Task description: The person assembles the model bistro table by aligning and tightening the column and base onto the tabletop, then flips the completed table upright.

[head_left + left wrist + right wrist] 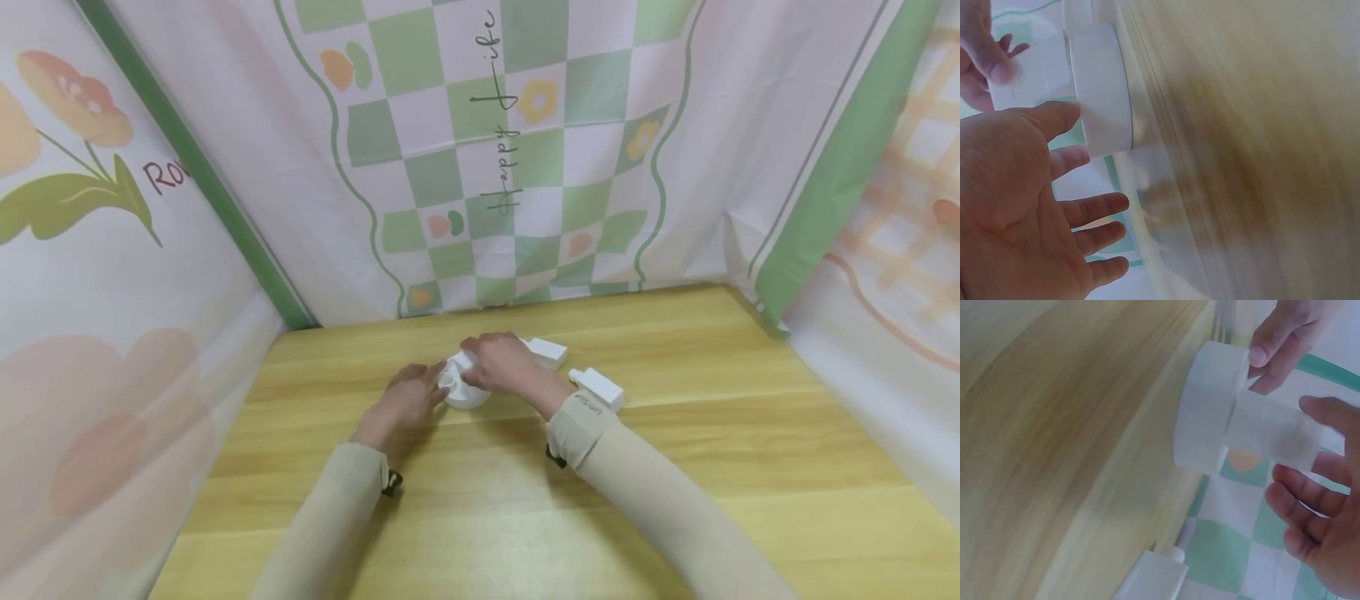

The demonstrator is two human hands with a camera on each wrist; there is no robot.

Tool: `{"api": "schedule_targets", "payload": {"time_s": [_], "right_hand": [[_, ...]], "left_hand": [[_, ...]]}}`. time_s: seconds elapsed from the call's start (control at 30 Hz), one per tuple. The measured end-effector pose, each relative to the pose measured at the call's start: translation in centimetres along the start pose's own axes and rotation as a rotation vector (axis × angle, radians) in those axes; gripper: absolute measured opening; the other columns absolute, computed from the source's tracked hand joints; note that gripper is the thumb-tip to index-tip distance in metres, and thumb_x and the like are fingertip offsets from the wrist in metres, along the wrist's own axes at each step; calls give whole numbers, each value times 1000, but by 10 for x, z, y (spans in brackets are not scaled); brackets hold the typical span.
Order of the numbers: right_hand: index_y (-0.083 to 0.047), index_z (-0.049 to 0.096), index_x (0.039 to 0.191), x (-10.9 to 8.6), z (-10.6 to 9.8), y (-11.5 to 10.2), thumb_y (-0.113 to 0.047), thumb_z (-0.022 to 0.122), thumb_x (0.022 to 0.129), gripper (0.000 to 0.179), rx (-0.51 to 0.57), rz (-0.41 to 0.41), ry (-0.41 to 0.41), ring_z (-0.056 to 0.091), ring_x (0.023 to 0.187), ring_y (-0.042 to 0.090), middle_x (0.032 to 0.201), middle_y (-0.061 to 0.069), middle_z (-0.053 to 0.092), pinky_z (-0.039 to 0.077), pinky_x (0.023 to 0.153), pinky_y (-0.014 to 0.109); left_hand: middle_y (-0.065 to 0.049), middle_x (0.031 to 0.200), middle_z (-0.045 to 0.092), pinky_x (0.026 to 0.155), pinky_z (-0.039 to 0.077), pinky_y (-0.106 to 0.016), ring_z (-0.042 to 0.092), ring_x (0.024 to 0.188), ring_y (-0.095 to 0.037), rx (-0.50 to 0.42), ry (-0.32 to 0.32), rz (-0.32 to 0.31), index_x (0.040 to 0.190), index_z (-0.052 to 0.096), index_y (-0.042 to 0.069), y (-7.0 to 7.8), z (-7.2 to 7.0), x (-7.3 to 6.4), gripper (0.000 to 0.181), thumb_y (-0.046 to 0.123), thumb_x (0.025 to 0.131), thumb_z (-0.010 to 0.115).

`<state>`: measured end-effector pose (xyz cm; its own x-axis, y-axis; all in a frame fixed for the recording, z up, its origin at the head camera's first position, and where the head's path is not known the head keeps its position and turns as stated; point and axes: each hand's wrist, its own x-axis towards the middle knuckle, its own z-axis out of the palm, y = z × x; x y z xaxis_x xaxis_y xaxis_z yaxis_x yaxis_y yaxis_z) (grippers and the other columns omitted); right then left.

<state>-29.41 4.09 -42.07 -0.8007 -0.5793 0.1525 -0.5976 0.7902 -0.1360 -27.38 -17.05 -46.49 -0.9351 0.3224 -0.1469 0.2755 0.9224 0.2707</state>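
- Right hand: fingers curl over a white upright piece that rises from the round white base; right wrist view shows thumb and fingers bracketing that piece, gripping it rather than resting flat.
- Left hand: fingers straight and spread in the left wrist view, palm open; thumb tip touches the base's side wall. It steadies the base, no grasp.
- Base sits flat on the wooden table, near table centre, at about 12 o'clock from the person's forearms, the left hand at its 8 o'clock and the right hand over it from 2 o'clock.
- Two white blocks lie on the table: the far block at roughly 2 o'clock from the base, partly behind the right hand; the near block at 3 o'clock, just past the right wrist. Neither is touched.
- Judgement on progress: the upright piece appears to stand on or in the base, so one joining is in hand; whether it is fully seated cannot be told, since the wrist views are blurred. Both blocks look untouched, so most of the work seems left.
- Surround: printed cloth walls with green checks on three sides.
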Motion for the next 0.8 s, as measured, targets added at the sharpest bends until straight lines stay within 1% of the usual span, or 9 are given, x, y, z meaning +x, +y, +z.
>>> {"api": "schedule_targets", "payload": {"time_s": [0.1,0.17,0.27,0.33,0.4,0.53,0.6,0.67,0.8], "right_hand": [[-6,62,131,0,-3,1,-28,70,86,51,52,11,-20,68,90,28,107,14,73,58,81,41],[-3,63,126,0,-5,2,-27,70,86,47,71,45,-30,67,84,26,101,13,73,58,77,40],[-2,61,118,-1,-5,4,-38,73,87,49,67,131,-41,67,80,25,95,11,71,59,75,39],[-3,61,114,-3,-5,5,-45,73,86,52,61,161,-45,67,80,25,93,10,70,59,76,39],[-2,61,118,-5,-4,6,-42,75,86,53,87,143,-41,67,86,26,98,11,70,59,80,40],[-7,58,131,-11,-5,9,-21,75,82,54,142,49,-38,68,99,29,113,14,70,58,88,43],[-9,57,136,-12,-5,12,-15,73,81,58,150,31,-35,68,99,29,114,14,71,58,88,43],[-10,59,132,-13,-5,15,-15,72,81,53,132,34,-20,68,92,27,109,13,72,58,84,42],[-8,63,115,-12,-6,19,-24,72,84,36,113,76,-6,66,81,23,95,8,72,58,78,39]], "left_hand": [[-25,152,44,121,27,-57,32,146,-40,-12,4,-1,159,26,19,0,0,0,62,43,105,44],[-26,152,42,121,29,-57,32,146,-40,-18,6,-3,159,26,19,0,0,-1,61,43,105,45],[-26,153,42,121,29,-56,32,147,-40,-12,1,-4,159,25,19,1,0,-1,61,43,106,44],[-27,152,43,122,27,-56,31,147,-41,-13,-1,-1,159,25,18,2,0,-1,61,43,106,44],[-27,151,44,122,27,-56,31,148,-41,-18,-4,-2,159,26,18,2,0,-2,61,42,106,44],[-26,153,42,121,28,-57,32,147,-41,-28,-6,-11,159,27,18,2,0,-3,61,42,105,45],[-25,154,41,121,28,-56,31,147,-40,-29,-7,-16,159,26,19,2,0,-3,61,43,105,45],[-26,152,43,122,27,-56,31,147,-40,-21,-3,-10,159,26,18,2,0,-3,61,43,106,44],[-25,148,49,124,24,-54,30,148,-40,-8,0,1,159,26,16,1,0,-1,62,43,106,43]]}}
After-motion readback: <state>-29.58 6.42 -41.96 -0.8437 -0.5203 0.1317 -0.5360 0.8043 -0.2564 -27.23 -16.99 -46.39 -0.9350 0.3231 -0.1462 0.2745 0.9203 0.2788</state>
